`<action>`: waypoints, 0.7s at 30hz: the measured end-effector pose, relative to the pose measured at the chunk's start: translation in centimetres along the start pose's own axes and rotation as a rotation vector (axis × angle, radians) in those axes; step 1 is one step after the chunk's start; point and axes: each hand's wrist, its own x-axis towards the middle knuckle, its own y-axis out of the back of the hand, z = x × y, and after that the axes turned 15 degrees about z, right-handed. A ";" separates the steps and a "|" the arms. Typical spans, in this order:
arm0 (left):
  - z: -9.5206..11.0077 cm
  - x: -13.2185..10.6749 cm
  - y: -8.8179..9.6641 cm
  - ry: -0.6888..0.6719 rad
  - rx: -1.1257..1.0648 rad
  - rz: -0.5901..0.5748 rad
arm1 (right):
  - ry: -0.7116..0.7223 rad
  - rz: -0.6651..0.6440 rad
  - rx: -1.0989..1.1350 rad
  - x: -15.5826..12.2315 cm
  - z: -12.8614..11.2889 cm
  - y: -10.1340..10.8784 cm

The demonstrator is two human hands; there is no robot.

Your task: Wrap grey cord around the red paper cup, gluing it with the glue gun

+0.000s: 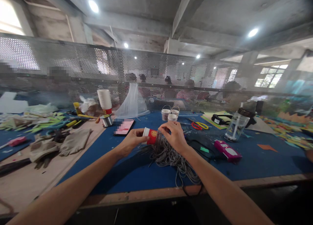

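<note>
A small red paper cup (151, 135) with a white rim lies on its side between my two hands, above the blue mat (137, 173). My left hand (132, 141) grips the cup's rim end with curled fingers. My right hand (173, 136) is closed at the cup's other end, fingertips pinched on it or on cord there. Under and behind the hands lies a tangled pile of grey cord (171, 158) that trails toward the table's front edge.
Three finished small cups with handles (170, 113) stand behind. Nearby are red-and-yellow scissors (199, 124), a clear water bottle (236, 124), a magenta box (228, 150), a phone (124, 126), a stack of paper cups (105, 101), gloves (61, 143). A perforated metal screen (156, 75) walls off other people.
</note>
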 end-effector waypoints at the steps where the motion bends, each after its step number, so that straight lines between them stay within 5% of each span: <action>1: -0.1 0.0 0.0 0.001 -0.001 -0.001 | 0.004 0.004 0.002 0.0 0.0 0.0; 21: -0.1 0.0 0.0 0.016 -0.034 -0.019 | -0.017 -0.003 0.002 -0.1 0.2 -0.1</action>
